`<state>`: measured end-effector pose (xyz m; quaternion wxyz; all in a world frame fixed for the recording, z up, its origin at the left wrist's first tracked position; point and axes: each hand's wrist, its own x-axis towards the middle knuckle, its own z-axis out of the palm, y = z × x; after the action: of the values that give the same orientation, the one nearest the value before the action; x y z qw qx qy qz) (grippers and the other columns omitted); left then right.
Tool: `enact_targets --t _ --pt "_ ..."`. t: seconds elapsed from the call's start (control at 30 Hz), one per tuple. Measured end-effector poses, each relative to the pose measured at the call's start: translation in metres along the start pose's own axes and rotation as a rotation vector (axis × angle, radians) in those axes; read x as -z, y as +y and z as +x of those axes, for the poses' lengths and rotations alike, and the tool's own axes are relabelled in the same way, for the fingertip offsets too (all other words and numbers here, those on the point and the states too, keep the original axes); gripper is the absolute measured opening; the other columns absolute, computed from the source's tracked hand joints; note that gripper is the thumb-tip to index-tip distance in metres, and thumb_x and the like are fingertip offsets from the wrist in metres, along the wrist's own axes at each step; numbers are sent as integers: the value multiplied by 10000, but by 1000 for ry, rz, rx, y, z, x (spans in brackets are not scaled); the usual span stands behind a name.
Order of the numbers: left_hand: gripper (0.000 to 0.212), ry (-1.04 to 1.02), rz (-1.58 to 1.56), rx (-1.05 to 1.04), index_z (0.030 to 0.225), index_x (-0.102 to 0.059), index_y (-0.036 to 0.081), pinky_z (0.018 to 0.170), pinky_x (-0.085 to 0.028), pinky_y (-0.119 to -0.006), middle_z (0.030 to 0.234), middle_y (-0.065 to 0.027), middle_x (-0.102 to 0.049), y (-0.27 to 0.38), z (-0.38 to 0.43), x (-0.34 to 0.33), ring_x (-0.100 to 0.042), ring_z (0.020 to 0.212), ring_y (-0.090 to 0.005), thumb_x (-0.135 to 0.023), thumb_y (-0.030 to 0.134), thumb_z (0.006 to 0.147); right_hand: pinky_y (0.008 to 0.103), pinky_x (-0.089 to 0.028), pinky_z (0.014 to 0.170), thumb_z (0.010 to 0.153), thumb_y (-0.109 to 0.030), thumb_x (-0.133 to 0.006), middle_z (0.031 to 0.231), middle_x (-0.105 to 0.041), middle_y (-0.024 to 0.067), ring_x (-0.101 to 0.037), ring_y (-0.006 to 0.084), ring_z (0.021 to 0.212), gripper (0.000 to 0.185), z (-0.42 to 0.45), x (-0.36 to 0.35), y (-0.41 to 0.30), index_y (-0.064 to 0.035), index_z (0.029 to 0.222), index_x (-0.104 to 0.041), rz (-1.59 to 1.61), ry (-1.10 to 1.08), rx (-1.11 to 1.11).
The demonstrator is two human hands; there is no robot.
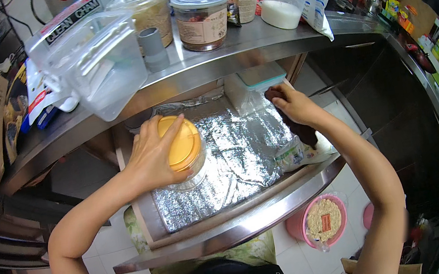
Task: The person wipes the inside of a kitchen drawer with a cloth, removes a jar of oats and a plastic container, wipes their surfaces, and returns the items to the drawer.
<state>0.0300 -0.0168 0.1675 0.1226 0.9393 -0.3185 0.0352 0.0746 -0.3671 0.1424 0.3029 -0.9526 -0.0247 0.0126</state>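
My left hand point(153, 155) grips a clear jar with a yellow lid point(183, 142) around its top, at the left side of an open drawer. Crinkled silver foil point(230, 152) lines the drawer floor. Bunched in my right hand point(293, 105) is a dark brown cloth point(303, 131), at the drawer's right side. The cloth hangs down to a plastic packet point(296, 154) in the front right corner. A clear container with a teal-rimmed lid point(262, 75) stands at the back right, just behind my right hand.
On the steel counter point(208, 60) stand an empty clear plastic box point(107, 68), a grey plastic cylinder point(153, 50), a labelled jar point(202, 20) and a container of white powder point(282, 4). A pink bucket of flakes point(322, 223) sits on the floor beyond the drawer front point(232, 224).
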Motion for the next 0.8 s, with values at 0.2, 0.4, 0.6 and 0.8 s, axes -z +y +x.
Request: enact_targets --t 0.2,0.4,0.6,0.8 --pt "1094 -119 -44 63 1408 -228 154 936 -301 -550 1284 -309 -248 -13 -1 -13 -264 1210 -465 -812 359 507 403 -447 868 826 -272 -571 1029 -599 234 -568 369 993 534 24 -11 14 -77 1290 -394 -576 -424 -26" --pt "1133 -401 88 104 1402 -205 94 1007 -237 -563 1341 -321 -210 2 3 18 -214 1263 -486 -817 452 519 430 -441 878 774 -354 -648 1059 -574 280 -541 375 1044 479 48 10 14 25 1062 -597 -470 -209 -258" --pt "820 -286 -192 -34 1383 -199 -7 1058 -235 -448 1374 -310 -253 16 65 -6 -264 1293 -407 -631 377 801 459 -397 922 757 -684 -429 1110 -532 322 -476 409 1118 835 101 -6 13 106 965 -606 -520 -23 -100" --pt "529 -293 -982 511 1263 -446 21 885 -430 -342 1227 -126 -505 3 191 -95 -504 1061 -241 -578 324 851 385 -446 846 770 -365 -508 911 -595 310 -606 347 918 499 116 -2 38 109 887 -616 -371 -7 -140"
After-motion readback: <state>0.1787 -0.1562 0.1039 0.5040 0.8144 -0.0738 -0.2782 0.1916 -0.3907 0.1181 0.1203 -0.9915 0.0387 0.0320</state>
